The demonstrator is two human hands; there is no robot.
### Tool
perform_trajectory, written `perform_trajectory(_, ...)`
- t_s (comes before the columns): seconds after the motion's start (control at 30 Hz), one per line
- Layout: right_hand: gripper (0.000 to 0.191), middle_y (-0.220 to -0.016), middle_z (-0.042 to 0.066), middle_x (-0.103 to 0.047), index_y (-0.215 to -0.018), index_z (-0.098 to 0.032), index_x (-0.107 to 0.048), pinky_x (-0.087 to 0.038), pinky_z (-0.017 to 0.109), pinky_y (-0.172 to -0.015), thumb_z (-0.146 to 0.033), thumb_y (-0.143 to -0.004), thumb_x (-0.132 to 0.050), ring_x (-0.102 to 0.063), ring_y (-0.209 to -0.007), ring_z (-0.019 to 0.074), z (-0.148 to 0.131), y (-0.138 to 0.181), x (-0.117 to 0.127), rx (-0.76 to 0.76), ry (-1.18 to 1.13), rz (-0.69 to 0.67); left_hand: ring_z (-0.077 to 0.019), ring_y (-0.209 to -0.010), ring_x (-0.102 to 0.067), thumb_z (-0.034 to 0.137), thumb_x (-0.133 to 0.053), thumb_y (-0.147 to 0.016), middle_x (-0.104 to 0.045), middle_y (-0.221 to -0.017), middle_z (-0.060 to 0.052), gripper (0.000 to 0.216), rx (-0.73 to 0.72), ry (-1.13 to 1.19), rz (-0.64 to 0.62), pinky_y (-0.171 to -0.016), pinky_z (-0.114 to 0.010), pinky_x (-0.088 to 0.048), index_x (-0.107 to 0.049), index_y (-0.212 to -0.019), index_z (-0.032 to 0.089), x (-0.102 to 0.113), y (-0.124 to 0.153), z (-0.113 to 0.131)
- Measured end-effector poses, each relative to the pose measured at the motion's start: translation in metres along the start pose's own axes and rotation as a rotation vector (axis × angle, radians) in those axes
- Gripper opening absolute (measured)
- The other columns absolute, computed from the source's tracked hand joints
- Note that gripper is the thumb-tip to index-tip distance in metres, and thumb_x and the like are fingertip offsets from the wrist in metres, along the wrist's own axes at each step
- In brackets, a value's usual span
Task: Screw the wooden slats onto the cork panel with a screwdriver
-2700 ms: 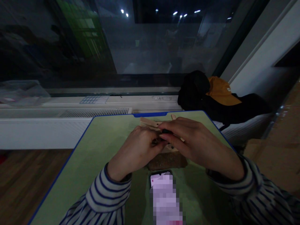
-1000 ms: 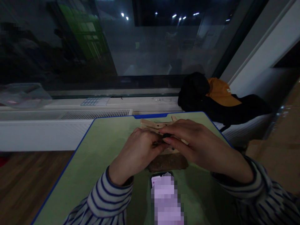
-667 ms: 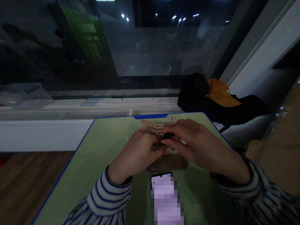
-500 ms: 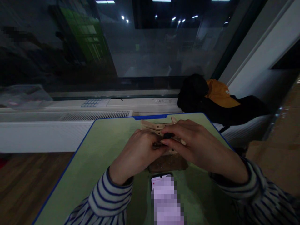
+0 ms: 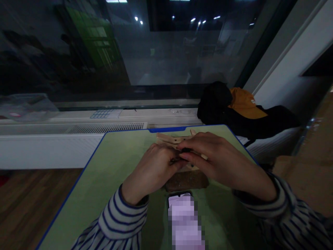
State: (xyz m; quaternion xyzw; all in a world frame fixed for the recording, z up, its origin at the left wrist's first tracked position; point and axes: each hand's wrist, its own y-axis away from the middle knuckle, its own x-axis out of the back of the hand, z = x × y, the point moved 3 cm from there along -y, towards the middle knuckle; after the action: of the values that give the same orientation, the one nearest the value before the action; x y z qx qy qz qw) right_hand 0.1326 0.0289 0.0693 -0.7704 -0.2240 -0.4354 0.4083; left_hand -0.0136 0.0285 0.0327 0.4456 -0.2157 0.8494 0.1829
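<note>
Above the far half of the green tabletop [image 5: 111,180], both hands meet with their fingertips almost touching. My right hand [image 5: 210,149] pinches a small black piece [image 5: 186,150] between thumb and fingers; its kind is too dark to make out. Fingers curled, my left hand [image 5: 156,166] is closed right beside it, and what it grips is hidden behind the thumb and knuckles. Under and behind the hands lie light wooden pieces with small dark holes [image 5: 169,139], partly covered. A brown block-like thing [image 5: 186,180] rests just in front of them.
Nearest me on the table lies a phone [image 5: 182,218] with a lit, blurred screen. Beyond the table's blue edge stand a white radiator [image 5: 47,149] and a window sill. An orange cap [image 5: 244,102] lies on black cloth at the back right, and cardboard [image 5: 307,173] stands at the right.
Both hands stay in nearly the same place. The right fingertips have shifted slightly around the small black piece, which shows a little less now.
</note>
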Motion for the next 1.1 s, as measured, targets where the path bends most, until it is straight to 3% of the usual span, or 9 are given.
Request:
perform_trajectory(0.27,0.019,-0.09,0.003,-0.067,-0.103,-0.017,-0.059,-0.044,0.031,-0.076,-0.024,-0.086,-0.056,-0.06,-0.084,0.0174,0.0019,-0.0015,-0.0002,-0.022,0.049,0.029,-0.0187,-0.075,-0.064,0.024,-0.056,-0.081,-0.07,-0.08,-0.005,0.014,0.034,-0.032,0.023,-0.065,-0.029,-0.045,-0.068,-0.079,0.018,-0.0014,-0.0003,0.0009)
perform_trajectory(0.57,0.032,-0.107,0.003,-0.066,-0.12,-0.018,-0.052,-0.042,0.03,-0.085,-0.024,-0.088,-0.053,-0.058,-0.096,0.0156,-0.0039,-0.0008,0.0024,0.021,-0.006,0.017,-0.0209,-0.081,-0.066,0.026,-0.058,-0.081,-0.072,-0.083,-0.006,0.015,0.051,0.029,0.033,-0.071,-0.029,-0.047,-0.07,-0.083,0.018,-0.0002,-0.0001,-0.0015)
perform_trajectory(0.7,0.027,-0.112,0.002,-0.065,-0.115,-0.02,-0.056,-0.042,0.029,-0.088,-0.02,-0.089,-0.05,-0.058,-0.1,0.0139,-0.0028,-0.0007,0.0032,0.034,-0.057,-0.003,-0.0205,-0.082,-0.065,0.027,-0.057,-0.082,-0.072,-0.085,-0.005,0.016,0.027,0.049,0.021,-0.07,-0.029,-0.047,-0.07,-0.08,0.019,0.0003,0.0008,-0.0005)
perform_trajectory(1.1,0.019,-0.093,0.003,-0.068,-0.103,-0.018,-0.059,-0.044,0.033,-0.079,-0.027,-0.086,-0.056,-0.061,-0.087,0.0183,-0.0009,-0.0007,0.0002,-0.023,0.064,0.044,-0.019,-0.083,-0.065,0.02,-0.056,-0.082,-0.071,-0.086,-0.005,0.013,-0.004,0.044,-0.028,-0.072,-0.029,-0.049,-0.068,-0.084,0.017,-0.0005,0.0004,0.0018)
